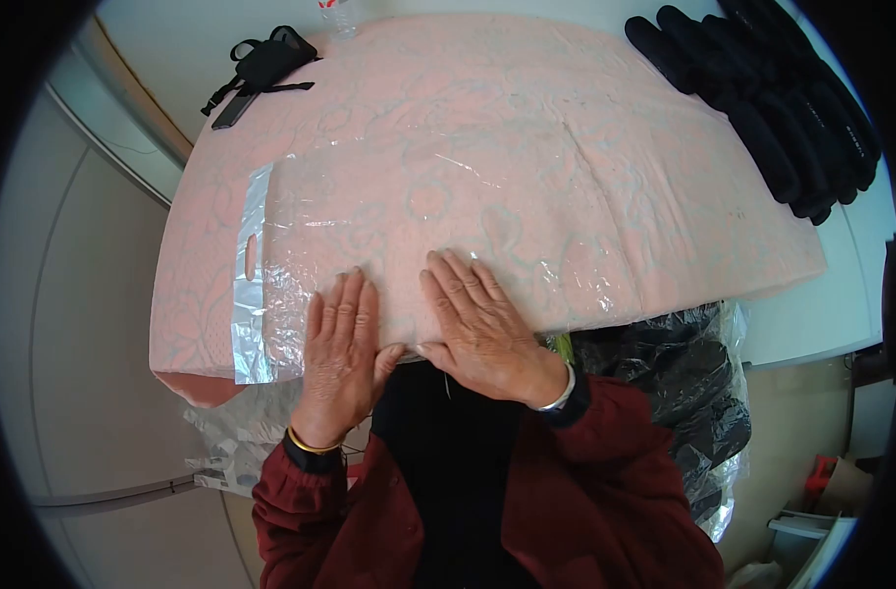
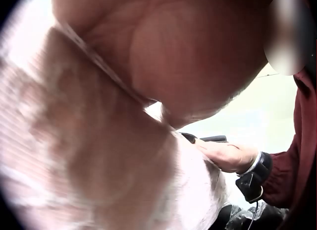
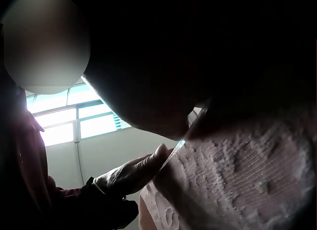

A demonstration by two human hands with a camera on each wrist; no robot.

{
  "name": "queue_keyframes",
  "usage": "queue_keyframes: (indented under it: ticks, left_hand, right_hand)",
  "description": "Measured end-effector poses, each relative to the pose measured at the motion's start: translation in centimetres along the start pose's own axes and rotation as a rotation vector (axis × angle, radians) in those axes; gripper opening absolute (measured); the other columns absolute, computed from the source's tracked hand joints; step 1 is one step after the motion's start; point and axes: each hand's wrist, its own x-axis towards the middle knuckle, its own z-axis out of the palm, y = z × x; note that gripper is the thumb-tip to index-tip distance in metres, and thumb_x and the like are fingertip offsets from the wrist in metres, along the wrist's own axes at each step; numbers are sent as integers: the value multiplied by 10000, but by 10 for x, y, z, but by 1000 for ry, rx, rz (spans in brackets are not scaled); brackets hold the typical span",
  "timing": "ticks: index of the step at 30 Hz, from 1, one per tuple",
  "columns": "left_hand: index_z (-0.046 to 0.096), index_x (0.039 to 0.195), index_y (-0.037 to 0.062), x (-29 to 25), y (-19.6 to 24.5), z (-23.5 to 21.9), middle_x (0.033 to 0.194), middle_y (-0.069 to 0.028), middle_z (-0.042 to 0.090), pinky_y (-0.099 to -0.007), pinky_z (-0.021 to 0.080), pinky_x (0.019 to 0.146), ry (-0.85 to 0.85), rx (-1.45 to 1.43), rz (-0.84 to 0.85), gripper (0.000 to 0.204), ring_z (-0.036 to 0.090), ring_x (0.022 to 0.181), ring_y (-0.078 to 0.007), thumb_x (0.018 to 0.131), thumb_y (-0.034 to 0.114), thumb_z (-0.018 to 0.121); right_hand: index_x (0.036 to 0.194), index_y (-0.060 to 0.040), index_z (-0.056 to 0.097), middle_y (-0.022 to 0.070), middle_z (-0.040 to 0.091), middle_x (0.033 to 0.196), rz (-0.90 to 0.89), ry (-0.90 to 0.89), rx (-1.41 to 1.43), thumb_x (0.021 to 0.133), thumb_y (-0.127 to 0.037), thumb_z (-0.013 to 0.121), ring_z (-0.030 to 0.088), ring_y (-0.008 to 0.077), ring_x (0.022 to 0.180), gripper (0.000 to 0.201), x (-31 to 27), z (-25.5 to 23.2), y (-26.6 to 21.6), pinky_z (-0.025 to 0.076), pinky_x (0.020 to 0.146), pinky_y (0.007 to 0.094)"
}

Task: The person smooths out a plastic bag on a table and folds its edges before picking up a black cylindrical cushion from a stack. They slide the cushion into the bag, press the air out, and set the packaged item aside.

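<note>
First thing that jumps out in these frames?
A big pink patterned textile in a clear plastic bag covers most of the white table. At its near edge, the left hand and right hand press flat on it, side by side. Black gloves are stacked at the far right corner.

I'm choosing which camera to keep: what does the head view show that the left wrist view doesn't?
Only the head view shows the left hand, the black pouch and the black rolls. Only the left wrist view shows the pink towel's near edge from close below. Both show the right hand flat on the plastic-wrapped towel.
</note>
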Motion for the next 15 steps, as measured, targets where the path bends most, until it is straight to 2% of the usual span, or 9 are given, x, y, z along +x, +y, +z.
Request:
queue_keyframes:
  ticks: [6,10,12,15]
  left_hand:
    - [314,1485,-66,-31,-68,-22,1558,-240,300,-520,193,1187,-15,48,-96,801,280,1452,-397,972,525,487]
    - [303,1493,-56,-54,-107,-27,1555,-234,308,-519,199,1186,-7,94,-142,823,286,1448,-396,986,584,411]
    - [302,1495,-52,-64,-107,-28,1554,-233,310,-519,200,1186,7,107,-153,828,287,1447,-395,989,597,392]
    - [298,1510,-34,-84,-94,-32,1567,-226,301,-522,176,1193,29,123,-173,787,266,1465,-386,1013,575,347]
  right_hand:
    - [1479,103,282,268,262,1568,128,-62,-102,917,-273,605,242,396,1471,750,-34,-42,47,178,1204,491]
    - [1481,101,281,272,276,1560,192,18,-210,927,-265,585,254,400,1465,730,-61,-54,75,179,1199,491]
    - [1478,101,286,274,298,1547,190,76,-268,935,-256,569,262,404,1461,709,-69,-55,83,181,1195,498]
    - [1470,102,297,276,319,1531,205,62,-245,934,-244,564,271,408,1455,692,-83,-61,60,186,1190,511]
